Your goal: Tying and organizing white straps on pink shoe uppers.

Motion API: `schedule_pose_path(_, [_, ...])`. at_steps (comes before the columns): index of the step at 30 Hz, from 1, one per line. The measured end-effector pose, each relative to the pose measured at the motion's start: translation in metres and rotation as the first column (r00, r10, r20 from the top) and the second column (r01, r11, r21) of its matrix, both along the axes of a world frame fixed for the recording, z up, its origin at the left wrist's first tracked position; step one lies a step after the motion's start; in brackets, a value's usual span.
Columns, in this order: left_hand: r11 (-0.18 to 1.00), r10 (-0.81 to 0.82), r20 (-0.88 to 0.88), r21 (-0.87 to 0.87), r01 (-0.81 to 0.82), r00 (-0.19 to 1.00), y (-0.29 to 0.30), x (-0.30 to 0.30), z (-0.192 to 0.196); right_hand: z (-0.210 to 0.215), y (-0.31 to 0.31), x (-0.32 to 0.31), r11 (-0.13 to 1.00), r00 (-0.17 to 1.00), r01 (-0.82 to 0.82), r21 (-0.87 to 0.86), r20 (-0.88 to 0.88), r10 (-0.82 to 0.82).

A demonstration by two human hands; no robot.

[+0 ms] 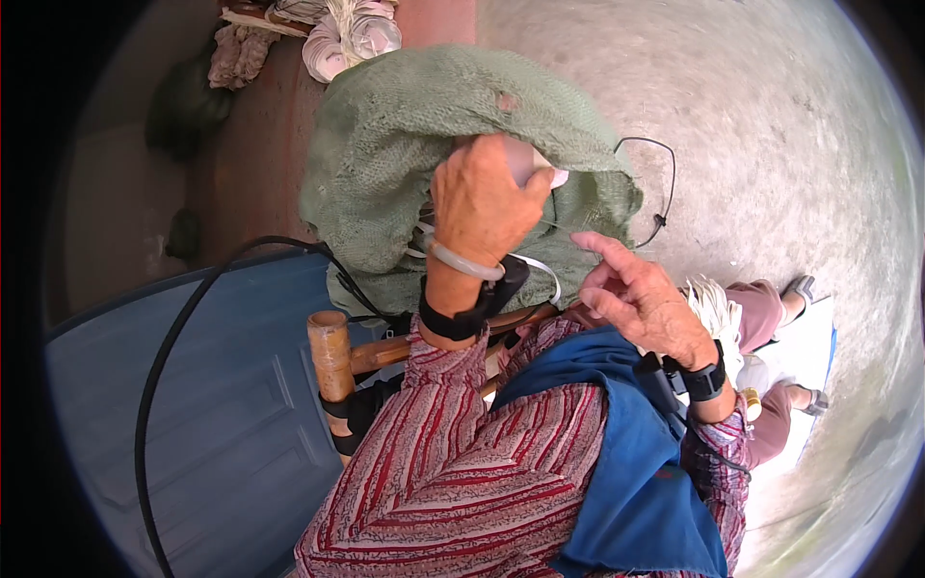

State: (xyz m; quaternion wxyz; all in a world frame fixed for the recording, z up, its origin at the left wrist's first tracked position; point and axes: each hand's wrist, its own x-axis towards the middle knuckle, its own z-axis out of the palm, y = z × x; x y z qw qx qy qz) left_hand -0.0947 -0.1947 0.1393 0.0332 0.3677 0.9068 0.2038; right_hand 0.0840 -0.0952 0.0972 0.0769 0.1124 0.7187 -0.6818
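My left hand [487,197], with a pale bangle and a black strap at the wrist, is at the mouth of a green woven sack [424,116]. Its fingers curl round a pale, rounded thing [521,159] with a white edge, partly hidden by the hand and the sack. Lower and to the right, my right hand [636,294] is raised above my lap, index finger stretched out and thumb apart from it. A thin strand seems to run between the hands; whether the right fingers touch it I cannot tell. White strips [559,279] loop out below the left wrist.
Blue cloth [617,433] covers my lap. A bundle of white strips [713,308] hangs beside my right wrist. At left are a bamboo post [332,356], a blue panelled surface [212,385] and a black cable [164,376]. White coils [352,43] lie beyond the sack.
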Motion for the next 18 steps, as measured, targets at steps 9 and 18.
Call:
schedule_pose_path(9, [0.953,0.165,0.098,0.241,-0.185,0.981,-0.009,-0.011,-0.020,-0.006,-0.013,-0.037,1.000,0.999,0.031,-0.002,-0.034,-0.031])
schedule_pose_path(18, [0.729,0.140,0.339,0.601,-0.328,0.931,-0.010,0.008,-0.033,-0.021,-0.010,-0.061,0.832,0.932,0.360,-0.421,0.118,-0.343])
